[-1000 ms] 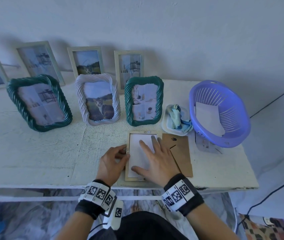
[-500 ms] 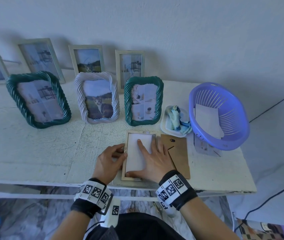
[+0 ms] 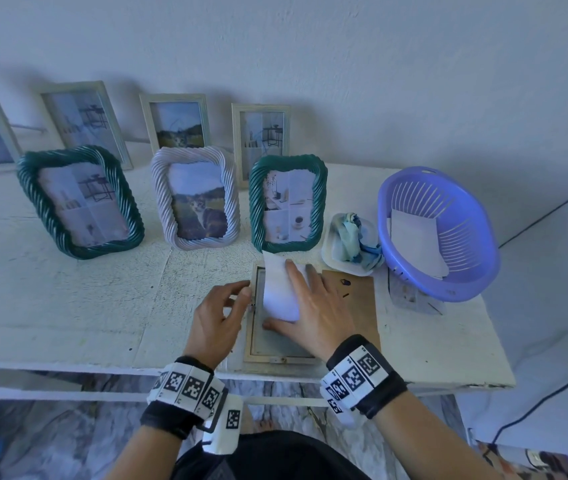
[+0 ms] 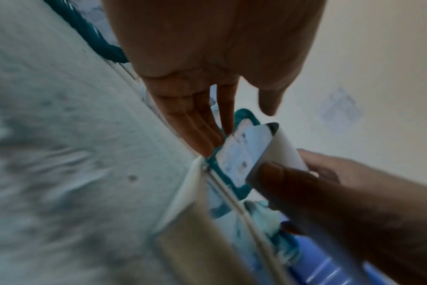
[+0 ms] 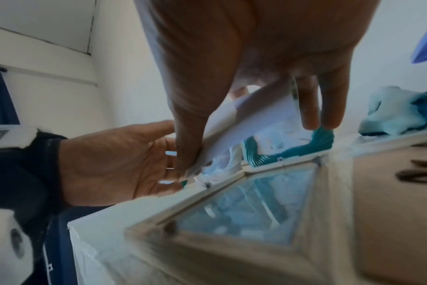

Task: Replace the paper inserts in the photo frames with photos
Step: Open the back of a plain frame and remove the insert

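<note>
One paper insert [image 3: 280, 289], curled, is pinched in the right hand [image 3: 313, 310] above the open frame [image 3: 277, 355] on the tabletop [image 3: 67, 306]; left hand [image 3: 218, 317] loosely curled, seemingly empty, beside it. Purple basket [image 3: 476, 271] holds white sheets [image 3: 417, 245].

Matt white paper insert [image 3: 280, 289], glossy glass pane [image 3: 275, 336], slotted plastic basket [image 3: 462, 271]

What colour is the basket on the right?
Light purple-blue, with slotted walls: the basket shows best in the head view.
</note>
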